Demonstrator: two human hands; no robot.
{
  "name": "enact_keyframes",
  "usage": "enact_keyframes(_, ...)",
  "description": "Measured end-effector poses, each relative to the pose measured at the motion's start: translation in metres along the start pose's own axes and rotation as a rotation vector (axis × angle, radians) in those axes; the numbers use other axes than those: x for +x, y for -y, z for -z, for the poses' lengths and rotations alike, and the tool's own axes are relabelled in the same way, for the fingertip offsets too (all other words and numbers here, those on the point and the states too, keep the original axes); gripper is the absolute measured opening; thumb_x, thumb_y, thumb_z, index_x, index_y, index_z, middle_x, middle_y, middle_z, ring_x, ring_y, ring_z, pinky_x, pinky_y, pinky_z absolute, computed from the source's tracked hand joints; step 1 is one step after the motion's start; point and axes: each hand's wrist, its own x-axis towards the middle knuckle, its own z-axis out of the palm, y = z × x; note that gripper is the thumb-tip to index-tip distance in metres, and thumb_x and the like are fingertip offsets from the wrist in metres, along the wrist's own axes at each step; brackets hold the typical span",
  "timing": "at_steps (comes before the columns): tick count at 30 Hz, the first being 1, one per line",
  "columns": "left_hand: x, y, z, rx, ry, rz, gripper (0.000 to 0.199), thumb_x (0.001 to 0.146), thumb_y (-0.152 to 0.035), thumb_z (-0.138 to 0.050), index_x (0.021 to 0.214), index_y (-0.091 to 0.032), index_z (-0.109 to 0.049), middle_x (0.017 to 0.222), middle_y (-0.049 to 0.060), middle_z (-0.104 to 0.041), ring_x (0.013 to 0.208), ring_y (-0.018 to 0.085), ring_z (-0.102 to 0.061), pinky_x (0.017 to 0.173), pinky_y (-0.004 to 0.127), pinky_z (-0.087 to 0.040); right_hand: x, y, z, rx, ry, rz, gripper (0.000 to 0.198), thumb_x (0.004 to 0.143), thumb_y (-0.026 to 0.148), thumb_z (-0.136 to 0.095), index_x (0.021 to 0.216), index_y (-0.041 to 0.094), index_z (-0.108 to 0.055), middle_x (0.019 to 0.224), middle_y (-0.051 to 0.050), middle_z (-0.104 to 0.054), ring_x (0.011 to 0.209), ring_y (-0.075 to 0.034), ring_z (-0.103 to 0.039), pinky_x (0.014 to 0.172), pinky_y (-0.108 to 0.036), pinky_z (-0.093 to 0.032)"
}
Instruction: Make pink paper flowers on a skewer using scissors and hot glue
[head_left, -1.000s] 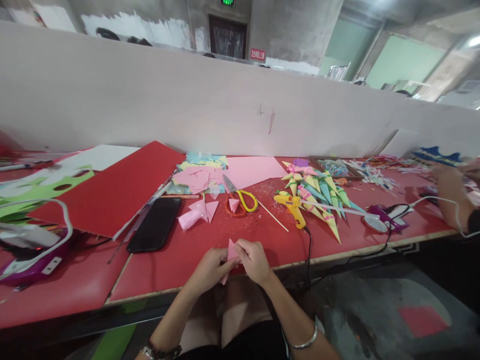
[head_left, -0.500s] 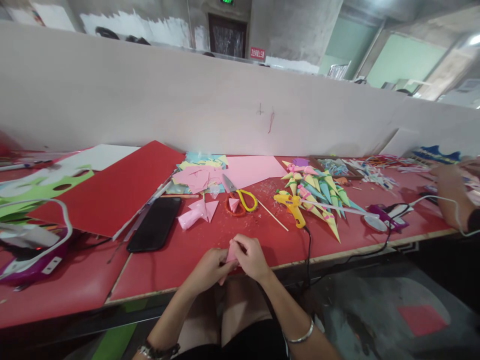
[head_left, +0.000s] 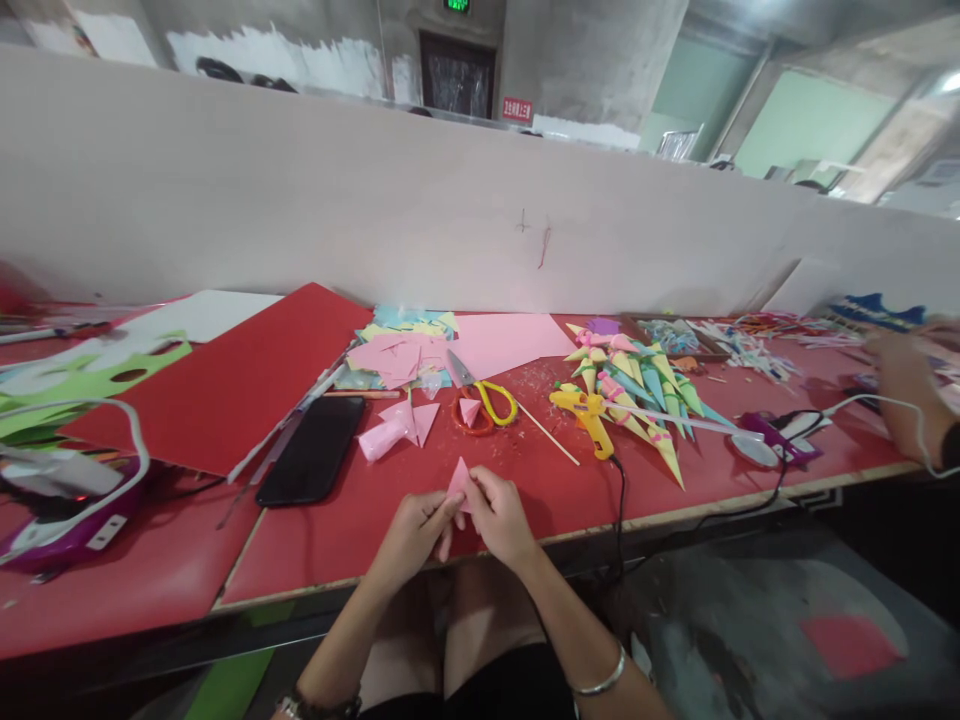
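Note:
Between my two hands, just above the front edge of the red table (head_left: 330, 560), is a small pink paper piece (head_left: 460, 478) with its point upward. My left hand (head_left: 421, 530) pinches its left side, and my right hand (head_left: 496, 512) grips the right side, fingers partly covering it. Beyond them lie scissors (head_left: 495, 402) with one yellow and one orange handle, a little pink folded paper resting on the orange one. To their left is a pink paper shape (head_left: 386, 432) with a rolled part. A yellow glue gun (head_left: 589, 418) lies to the right.
A black phone (head_left: 311, 450) and a large red sheet (head_left: 247, 390) lie left. Yellow, blue and pink paper cones (head_left: 645, 385) are piled right, near a purple power strip (head_left: 787, 440). The glue gun's cord hangs over the edge. Another person's arm (head_left: 904, 395) rests far right.
The pink paper has turned in my hands; its point now shows upward above my fingers. My left fingers have shifted lower on it. The things on the table stay put.

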Motion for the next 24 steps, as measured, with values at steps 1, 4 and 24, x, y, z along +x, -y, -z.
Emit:
enact_keyframes(1,0.0,0.0,0.0,0.0,-0.018,0.002,0.043,0.078,-0.048,-0.039,0.054,-0.016,-0.055,0.028,-0.005,-0.047,0.03,0.007,-0.039,0.044,0.018,-0.034,-0.001,0.0,0.0,-0.012,0.007,0.004,0.027,0.085,0.032,-0.036,0.061,0.02,-0.041,0.046,0.007,-0.035,0.042,-0.008,-0.037,0.044,-0.02,-0.025)
enact_keyframes(4,0.0,-0.001,-0.001,-0.005,-0.046,0.013,0.044,0.076,-0.049,-0.042,0.049,-0.017,-0.053,0.026,-0.006,-0.044,0.028,0.007,-0.037,0.042,0.017,-0.033,-0.001,0.0,-0.001,-0.035,-0.026,0.009,0.03,0.085,0.031,-0.034,0.057,0.02,-0.034,0.049,0.006,-0.032,0.046,-0.008,-0.034,0.047,-0.021,-0.022)
enact_keyframes(24,-0.001,0.0,0.002,-0.094,-0.286,0.034,0.045,0.075,-0.053,-0.039,0.046,-0.018,-0.044,0.025,-0.008,-0.034,0.026,0.006,-0.029,0.036,0.018,-0.025,-0.014,0.004,0.005,0.054,0.177,-0.013,0.031,0.086,0.03,-0.034,0.057,0.02,-0.038,0.043,0.007,-0.036,0.038,-0.006,-0.035,0.041,-0.017,-0.027)
